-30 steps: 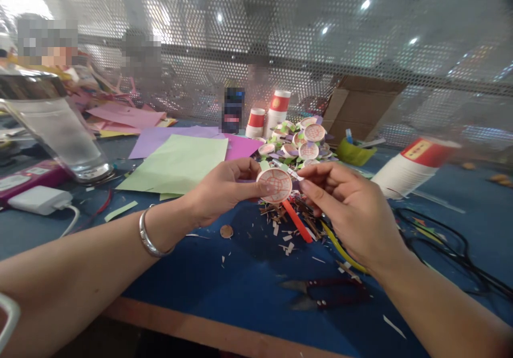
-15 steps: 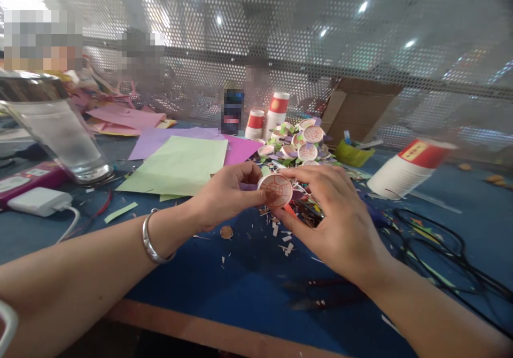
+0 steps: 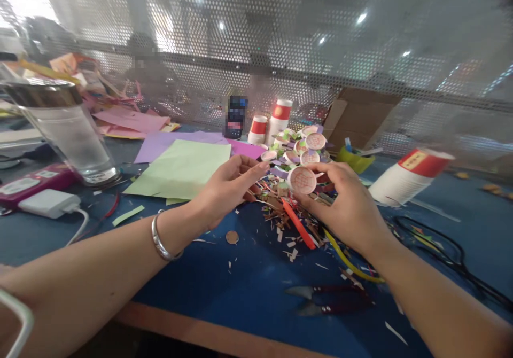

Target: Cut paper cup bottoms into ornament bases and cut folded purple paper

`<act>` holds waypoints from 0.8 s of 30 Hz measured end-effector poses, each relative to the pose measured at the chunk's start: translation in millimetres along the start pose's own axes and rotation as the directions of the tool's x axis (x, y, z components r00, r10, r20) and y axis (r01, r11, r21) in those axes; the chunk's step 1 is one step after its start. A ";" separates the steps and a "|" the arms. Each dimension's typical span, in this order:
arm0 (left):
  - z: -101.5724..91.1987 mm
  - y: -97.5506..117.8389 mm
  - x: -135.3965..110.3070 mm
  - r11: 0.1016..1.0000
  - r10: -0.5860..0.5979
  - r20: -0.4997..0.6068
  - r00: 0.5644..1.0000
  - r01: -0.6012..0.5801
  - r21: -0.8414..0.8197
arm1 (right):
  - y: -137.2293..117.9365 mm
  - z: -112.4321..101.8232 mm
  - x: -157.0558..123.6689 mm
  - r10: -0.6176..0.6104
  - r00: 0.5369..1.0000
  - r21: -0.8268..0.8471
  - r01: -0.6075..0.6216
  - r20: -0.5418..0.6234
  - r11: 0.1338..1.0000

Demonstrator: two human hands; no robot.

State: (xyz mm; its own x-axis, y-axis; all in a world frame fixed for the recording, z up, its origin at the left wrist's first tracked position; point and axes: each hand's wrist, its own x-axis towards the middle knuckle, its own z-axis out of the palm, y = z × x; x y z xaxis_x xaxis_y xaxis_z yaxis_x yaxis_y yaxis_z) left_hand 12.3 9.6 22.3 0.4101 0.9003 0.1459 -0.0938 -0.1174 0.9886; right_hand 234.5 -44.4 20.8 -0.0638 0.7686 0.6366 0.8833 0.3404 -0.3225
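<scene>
My right hand (image 3: 340, 200) is closed on a cut-off paper cup bottom (image 3: 303, 180), pinched at its right side. Red lines like a shell pattern cover its round face, and a purple paper tab sticks out on its left. My left hand (image 3: 236, 184), with a silver bangle at the wrist, is just left of that tab; its fingers are slightly apart and appear to hold nothing. Behind the hands lies a pile of similar cup bottoms (image 3: 310, 143) with green and purple paper pieces. Below the held cup bottom, an orange pen-like stick (image 3: 298, 223) lies among paper scraps (image 3: 276, 220).
Thread snips (image 3: 320, 300) lie near the front edge. Green paper (image 3: 184, 168) is at left, beside a glass jar (image 3: 76, 139) and a power strip (image 3: 36, 184). Stacked paper cups (image 3: 409, 179) tilt at right, near a black cable (image 3: 436, 256). A phone (image 3: 235, 116) stands behind.
The cup bottom has moved right and slightly up in my right hand, out of my left hand's grip. The orange stick, a yellow loop and the snips show more clearly.
</scene>
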 end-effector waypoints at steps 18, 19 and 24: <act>-7.7 -8.9 6.9 0.968 0.144 0.032 0.989 -0.147 0.201 | 146.6 -27.3 61.9 0.404 0.914 -0.116 -0.399 0.028 0.910; -7.9 -9.6 7.2 0.967 0.141 0.036 0.989 -0.145 0.210 | 153.2 -26.2 62.0 0.426 0.904 -0.112 -0.419 0.046 0.901; -9.9 -12.5 8.3 0.955 0.120 0.053 0.991 -0.130 0.265 | 171.5 -16.6 60.2 0.486 0.861 -0.117 -0.473 0.151 0.874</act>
State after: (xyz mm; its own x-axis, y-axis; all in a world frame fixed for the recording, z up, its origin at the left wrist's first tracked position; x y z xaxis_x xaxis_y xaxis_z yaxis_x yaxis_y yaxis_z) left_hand 7.9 22.6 10.8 0.4434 0.8561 0.2656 0.0974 -0.3406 0.9352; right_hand 389.9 51.3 15.4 0.3039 0.9090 0.2852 0.8559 -0.1291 -0.5007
